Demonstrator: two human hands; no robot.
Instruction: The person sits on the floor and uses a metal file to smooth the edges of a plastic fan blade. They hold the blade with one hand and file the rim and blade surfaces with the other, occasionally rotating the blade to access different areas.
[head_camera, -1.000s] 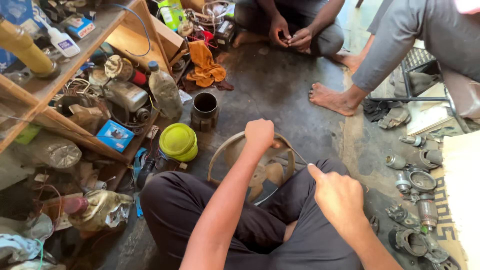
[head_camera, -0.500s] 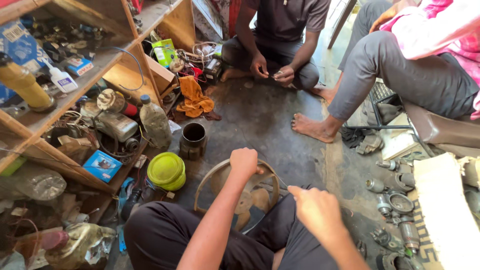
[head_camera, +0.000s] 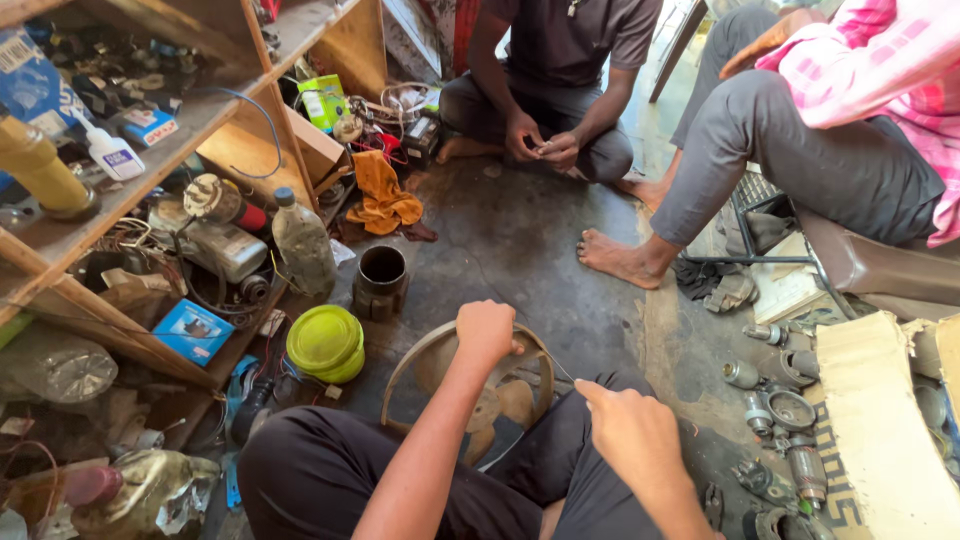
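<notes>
Open floor ahead of me, clutter on both sides

Bare concrete floor (head_camera: 520, 250) lies clear beyond my ring frame (head_camera: 425, 360). To my left the dark cylinder (head_camera: 381, 282), yellow-green lid (head_camera: 325, 343) and shelf (head_camera: 150, 160) junk crowd in; to my right, metal parts (head_camera: 790, 410) and a bare foot (head_camera: 620, 258) block.

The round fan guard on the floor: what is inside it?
Inside the round fan guard, beige fan blades show. The left hand grips its top rim; the person's legs cover the lower part.
</notes>
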